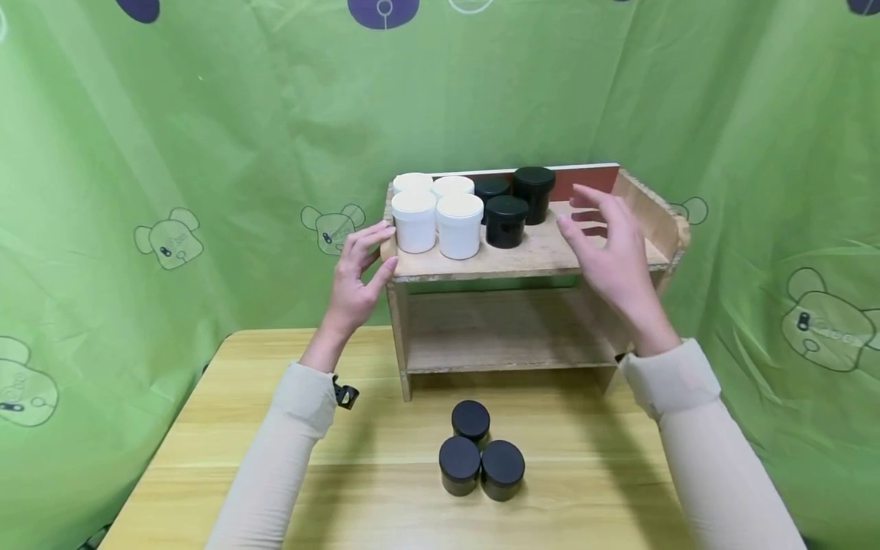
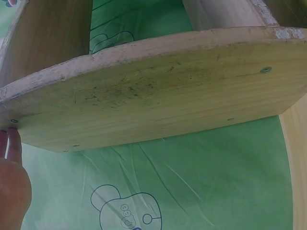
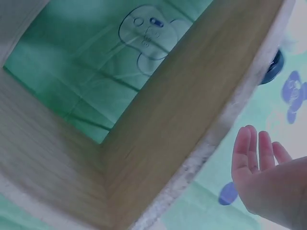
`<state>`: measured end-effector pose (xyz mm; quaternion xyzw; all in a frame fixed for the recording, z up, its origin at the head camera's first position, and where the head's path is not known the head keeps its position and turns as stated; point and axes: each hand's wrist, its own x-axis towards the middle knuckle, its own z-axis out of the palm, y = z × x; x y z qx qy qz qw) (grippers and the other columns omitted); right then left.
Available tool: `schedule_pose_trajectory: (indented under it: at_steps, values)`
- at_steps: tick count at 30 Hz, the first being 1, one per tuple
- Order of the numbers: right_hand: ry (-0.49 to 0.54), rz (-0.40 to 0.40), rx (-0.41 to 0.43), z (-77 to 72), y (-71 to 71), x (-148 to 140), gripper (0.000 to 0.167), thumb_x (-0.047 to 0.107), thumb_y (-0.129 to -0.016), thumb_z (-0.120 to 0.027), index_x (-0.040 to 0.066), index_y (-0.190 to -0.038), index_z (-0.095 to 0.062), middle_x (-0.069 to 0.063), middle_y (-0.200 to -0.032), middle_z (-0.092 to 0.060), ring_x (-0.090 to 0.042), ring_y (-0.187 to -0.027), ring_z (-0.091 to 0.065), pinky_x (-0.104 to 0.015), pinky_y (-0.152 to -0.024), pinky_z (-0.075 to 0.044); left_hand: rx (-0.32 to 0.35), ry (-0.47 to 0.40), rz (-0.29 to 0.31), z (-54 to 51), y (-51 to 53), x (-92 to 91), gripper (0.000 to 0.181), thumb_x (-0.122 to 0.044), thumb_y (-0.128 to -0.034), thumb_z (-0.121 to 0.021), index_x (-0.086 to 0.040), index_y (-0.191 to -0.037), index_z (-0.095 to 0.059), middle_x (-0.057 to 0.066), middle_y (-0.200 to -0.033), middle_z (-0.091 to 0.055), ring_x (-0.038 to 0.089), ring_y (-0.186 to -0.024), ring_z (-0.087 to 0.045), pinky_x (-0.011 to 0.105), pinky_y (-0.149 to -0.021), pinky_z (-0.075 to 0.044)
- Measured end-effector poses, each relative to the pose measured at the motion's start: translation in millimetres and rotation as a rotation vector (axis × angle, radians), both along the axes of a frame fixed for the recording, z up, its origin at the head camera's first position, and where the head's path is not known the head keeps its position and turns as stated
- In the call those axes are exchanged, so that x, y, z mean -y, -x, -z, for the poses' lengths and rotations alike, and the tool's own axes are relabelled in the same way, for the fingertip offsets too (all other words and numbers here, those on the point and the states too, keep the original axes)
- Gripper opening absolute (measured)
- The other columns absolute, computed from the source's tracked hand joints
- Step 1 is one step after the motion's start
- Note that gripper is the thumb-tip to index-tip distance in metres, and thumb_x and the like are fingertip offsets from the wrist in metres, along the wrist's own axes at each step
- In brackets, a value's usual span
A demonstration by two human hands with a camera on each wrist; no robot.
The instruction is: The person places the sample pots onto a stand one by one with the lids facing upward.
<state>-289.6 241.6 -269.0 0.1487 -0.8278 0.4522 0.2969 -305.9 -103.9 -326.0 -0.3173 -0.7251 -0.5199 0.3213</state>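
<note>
My left hand (image 1: 356, 279) touches the left end of a small wooden shelf (image 1: 495, 266), its fingers extended along the side panel (image 2: 158, 96). Over the right part of the top board hovers my right hand (image 1: 615, 248), fingers spread and slightly bent, holding nothing. Several white lidded jars (image 1: 459, 226) stand in two rows at the left of the top board. Beside them are three black lidded jars: one in front (image 1: 506, 223), one behind it (image 1: 491, 189), and a taller one (image 1: 534, 195) at the back, nearest my right hand.
Three more black jars (image 1: 502, 470) stand close together on the wooden table (image 1: 385, 489) in front of the shelf. The lower shelf board (image 1: 505, 328) lies beneath the top one. A green printed curtain (image 1: 275, 114) hangs behind and at the sides.
</note>
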Motion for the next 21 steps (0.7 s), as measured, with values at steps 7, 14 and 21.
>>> schedule_pose_trajectory:
  at_steps: [7, 14, 21]
  values:
    - [-0.058, -0.055, -0.037, 22.0, -35.7, 5.4, 0.047, 0.026, -0.102, -0.066, 0.015, -0.147, -0.057, -0.01, -0.136, -0.064, -0.025, -0.119, -0.06, -0.016, -0.099, -0.051, 0.0, 0.003, -0.016, -1.4, 0.3, 2.1, 0.04, 0.003, -0.0979, -0.062, 0.005, -0.138, -0.056, 0.024, -0.149, -0.048, 0.038, -0.142, -0.047, 0.044, -0.119, -0.047]
    - [-0.156, -0.125, -0.112, 59.0, -54.4, 9.3, 0.047, 0.01, -0.097, -0.072, 0.009, -0.142, -0.061, -0.012, -0.127, -0.067, -0.019, -0.111, -0.059, -0.012, -0.096, -0.048, -0.001, -0.001, -0.014, -2.5, -0.7, 2.3, 0.04, 0.002, -0.0975, -0.063, 0.007, -0.137, -0.056, 0.025, -0.149, -0.048, 0.038, -0.141, -0.048, 0.045, -0.119, -0.047]
    - [-0.262, -0.182, -0.047, 102.7, -69.6, 9.6, 0.052, 0.009, -0.093, -0.075, 0.009, -0.143, -0.06, -0.008, -0.125, -0.067, -0.02, -0.111, -0.061, -0.017, -0.095, -0.052, -0.01, 0.004, -0.022, 9.0, 16.0, 6.7, 0.042, 0.002, -0.0973, -0.064, 0.004, -0.139, -0.056, 0.023, -0.15, -0.047, 0.037, -0.142, -0.047, 0.044, -0.119, -0.047]
